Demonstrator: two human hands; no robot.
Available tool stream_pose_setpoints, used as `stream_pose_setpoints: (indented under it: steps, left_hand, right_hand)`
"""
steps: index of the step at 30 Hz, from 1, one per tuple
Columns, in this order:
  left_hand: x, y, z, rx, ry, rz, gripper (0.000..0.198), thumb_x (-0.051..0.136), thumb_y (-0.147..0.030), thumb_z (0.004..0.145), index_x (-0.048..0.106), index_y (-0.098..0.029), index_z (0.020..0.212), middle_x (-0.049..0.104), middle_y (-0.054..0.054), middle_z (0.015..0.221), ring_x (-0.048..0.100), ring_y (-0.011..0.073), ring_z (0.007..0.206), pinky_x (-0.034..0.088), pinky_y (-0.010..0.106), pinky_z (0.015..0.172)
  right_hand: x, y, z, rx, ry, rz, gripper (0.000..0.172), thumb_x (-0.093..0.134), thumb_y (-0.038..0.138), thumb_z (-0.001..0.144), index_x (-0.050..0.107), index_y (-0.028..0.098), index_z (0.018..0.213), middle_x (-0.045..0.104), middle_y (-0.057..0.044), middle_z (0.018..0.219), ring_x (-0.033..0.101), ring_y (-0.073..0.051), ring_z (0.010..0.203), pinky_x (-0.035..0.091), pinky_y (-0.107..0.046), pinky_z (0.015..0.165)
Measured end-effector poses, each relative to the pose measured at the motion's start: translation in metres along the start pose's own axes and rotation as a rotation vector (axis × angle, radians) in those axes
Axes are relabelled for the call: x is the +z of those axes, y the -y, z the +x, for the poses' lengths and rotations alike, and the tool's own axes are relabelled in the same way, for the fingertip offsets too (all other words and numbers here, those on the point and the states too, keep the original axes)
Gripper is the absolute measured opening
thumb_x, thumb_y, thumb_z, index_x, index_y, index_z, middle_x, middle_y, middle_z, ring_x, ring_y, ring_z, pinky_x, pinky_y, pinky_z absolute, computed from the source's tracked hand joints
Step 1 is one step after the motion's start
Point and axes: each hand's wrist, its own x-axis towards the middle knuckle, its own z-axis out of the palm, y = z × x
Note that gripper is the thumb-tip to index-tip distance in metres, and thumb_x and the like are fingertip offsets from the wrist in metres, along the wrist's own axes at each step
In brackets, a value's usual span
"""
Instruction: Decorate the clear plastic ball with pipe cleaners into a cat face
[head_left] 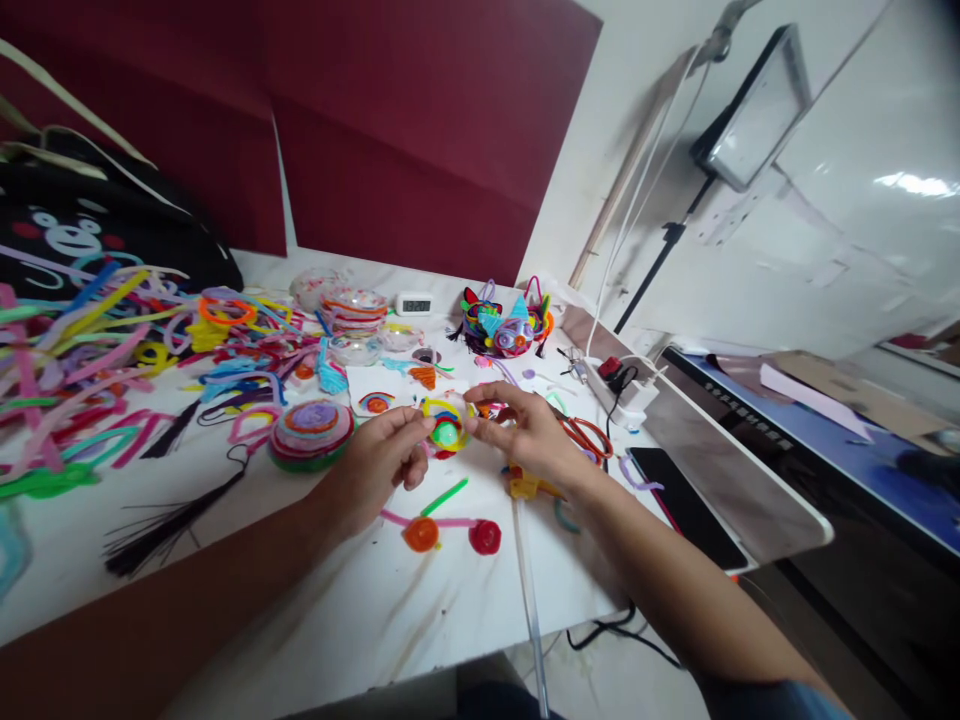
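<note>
Between my hands is a round pipe-cleaner piece (445,432) with a yellow outer ring, blue and red arcs and a green middle. My left hand (386,450) pinches its left edge between thumb and bent fingers. On the opposite side, my right hand (517,430) has thumb and fingers closed at its edge. Just below lie an orange coil (421,534) and a red coil (486,537), joined by a pink strip, with a short green pipe cleaner (445,497) above them. Under my right wrist sits a yellow glue gun (523,484), a clear glue stick (531,600) running towards me.
Loose pipe cleaners (97,370) heap up on the left, before a black bag (97,220). A layered coil dome (311,432) and a black tassel (172,520) lie nearer. Right are scissors (589,437), a phone (686,505) and a power strip (621,390).
</note>
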Motion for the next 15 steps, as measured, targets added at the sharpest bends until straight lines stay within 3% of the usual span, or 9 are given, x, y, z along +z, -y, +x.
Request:
stream_pose_setpoints:
  steps: [7, 15]
  left_hand:
    - [-0.003, 0.005, 0.000, -0.002, 0.018, 0.022, 0.023, 0.065, -0.034, 0.080, 0.050, -0.018, 0.075, 0.045, -0.007, 0.052, 0.036, 0.0031, 0.034, 0.018, 0.018, 0.036]
    - [0.000, 0.001, -0.001, -0.017, 0.019, -0.032, 0.025, 0.069, -0.032, 0.076, 0.050, -0.018, 0.072, 0.042, -0.009, 0.051, 0.037, 0.0029, 0.032, 0.018, 0.017, 0.034]
  right_hand:
    - [0.003, -0.005, 0.009, 0.065, 0.020, 0.088, 0.043, 0.076, 0.044, 0.072, 0.065, 0.017, 0.104, 0.065, -0.006, 0.104, 0.059, -0.018, 0.086, 0.045, -0.030, 0.072]
    - [0.005, -0.005, 0.014, 0.085, 0.044, 0.214, 0.039, 0.081, 0.039, 0.065, 0.063, 0.020, 0.094, 0.063, -0.003, 0.098, 0.058, -0.018, 0.089, 0.046, -0.029, 0.074]
